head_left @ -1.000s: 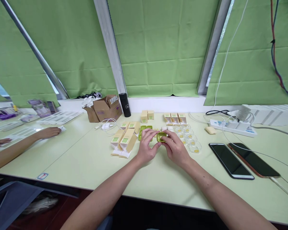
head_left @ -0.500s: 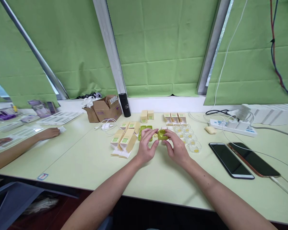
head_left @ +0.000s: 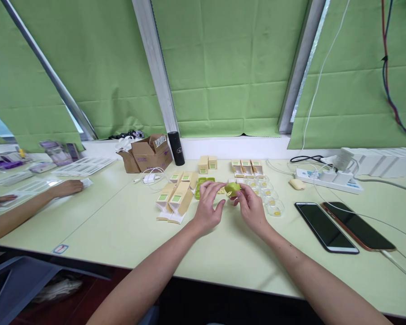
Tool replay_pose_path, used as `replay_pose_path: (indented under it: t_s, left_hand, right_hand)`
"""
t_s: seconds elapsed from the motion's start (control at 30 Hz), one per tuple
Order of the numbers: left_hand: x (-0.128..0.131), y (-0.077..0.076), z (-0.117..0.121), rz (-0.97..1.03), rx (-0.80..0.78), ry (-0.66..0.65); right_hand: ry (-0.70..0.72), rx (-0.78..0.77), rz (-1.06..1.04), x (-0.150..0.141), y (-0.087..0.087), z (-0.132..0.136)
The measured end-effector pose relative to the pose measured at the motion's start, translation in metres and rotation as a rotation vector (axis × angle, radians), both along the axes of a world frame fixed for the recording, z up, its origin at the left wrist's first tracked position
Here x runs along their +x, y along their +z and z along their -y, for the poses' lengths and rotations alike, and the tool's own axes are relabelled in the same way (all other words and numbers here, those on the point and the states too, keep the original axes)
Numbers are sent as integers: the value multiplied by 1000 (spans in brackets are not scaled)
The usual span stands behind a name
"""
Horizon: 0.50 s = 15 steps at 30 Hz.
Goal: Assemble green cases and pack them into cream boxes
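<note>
A small, glossy olive-green rounded plastic piece point(head_left: 232, 189) is pinched in my right hand point(head_left: 252, 208), above the table. Its smooth domed side faces me. My left hand point(head_left: 208, 205) is just left of it, thumb spread from the fingers; one fingertip comes close to the piece, and I cannot tell whether it touches. Behind that hand stands a green tray with compartments point(head_left: 201, 181), partly hidden. Small yellowish pieces point(head_left: 221, 191) lie between the hands. Right of my right hand are several clear plastic containers with yellow spots point(head_left: 275, 207).
Cream cartons with green labels point(head_left: 180, 198) stand to the left, more cartons point(head_left: 246, 169) at the back. A cardboard box point(head_left: 152, 153) and black bottle point(head_left: 176, 149) are behind. Two phones point(head_left: 326, 227), cables and a power strip point(head_left: 328, 180) lie right. Another person's arm point(head_left: 37, 203) rests far left.
The green piece has turned from its hollow side to its domed side and shifted slightly right. My left fingers have loosened; the right hand keeps hold of it.
</note>
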<state>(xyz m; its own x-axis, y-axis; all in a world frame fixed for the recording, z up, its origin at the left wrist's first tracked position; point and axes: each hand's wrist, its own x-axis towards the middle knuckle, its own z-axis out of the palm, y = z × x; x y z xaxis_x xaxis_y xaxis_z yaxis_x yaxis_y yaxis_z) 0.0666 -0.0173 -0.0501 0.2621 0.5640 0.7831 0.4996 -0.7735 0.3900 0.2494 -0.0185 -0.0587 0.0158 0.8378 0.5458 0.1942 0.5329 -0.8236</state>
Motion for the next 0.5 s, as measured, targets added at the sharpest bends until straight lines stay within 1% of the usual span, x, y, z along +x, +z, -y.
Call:
replay_pose_path:
  t_s: [0.23, 0.37, 0.5]
  left_hand:
    - [0, -4, -1, -66, -36, 38]
    - [0, -7, -2, -92, -52, 18]
    - [1, -7, -2, -72, -94, -14]
  right_hand:
    - [35, -65, 20, -2, -2, 1]
    - [61, -90, 24, 0, -3, 0]
    - [83, -99, 23, 2, -2, -1]
